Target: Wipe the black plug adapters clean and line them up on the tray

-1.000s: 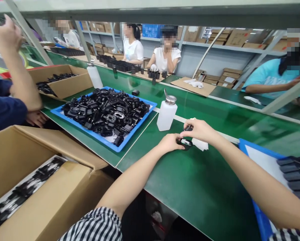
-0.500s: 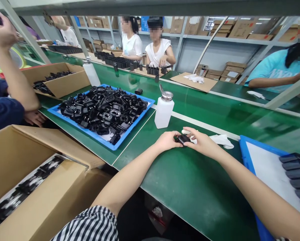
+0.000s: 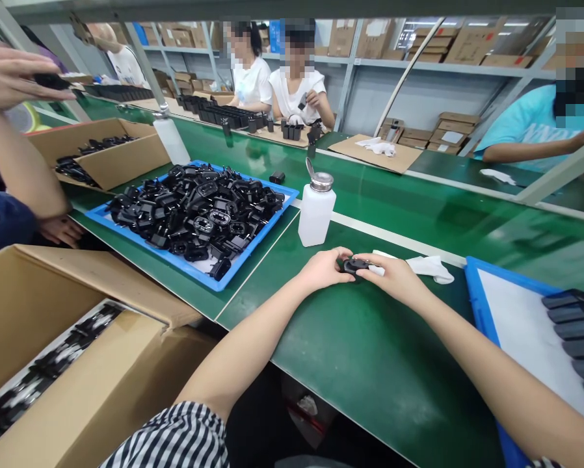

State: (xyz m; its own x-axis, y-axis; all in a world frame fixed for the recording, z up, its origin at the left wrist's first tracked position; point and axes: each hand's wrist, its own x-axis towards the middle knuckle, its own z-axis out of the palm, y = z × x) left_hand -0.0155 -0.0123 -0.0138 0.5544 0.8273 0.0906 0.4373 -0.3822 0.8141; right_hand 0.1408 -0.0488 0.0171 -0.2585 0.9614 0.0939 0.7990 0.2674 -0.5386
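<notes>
My left hand (image 3: 324, 268) and my right hand (image 3: 392, 275) meet over the green table (image 3: 370, 364), both pinching one small black plastic part (image 3: 352, 264) between their fingertips. My right hand also presses a white cloth (image 3: 427, 266) that trails off to the right on the table. A white dispenser bottle (image 3: 316, 207) with a metal cap stands just behind my hands. To the left lies a blue tray (image 3: 126, 229) heaped with several black parts like the one I hold.
A second blue tray (image 3: 487, 318) with a row of black parts sits at the right. Open cardboard boxes (image 3: 77, 338) of parts stand at the lower left and back left. A co-worker's raised arm (image 3: 19, 149) is at the left; other people sit across the belt.
My hands have come together lower on the table, turning the black part between them. The cloth now lies spread to the right. The co-worker's raised hand at the left has opened flat.
</notes>
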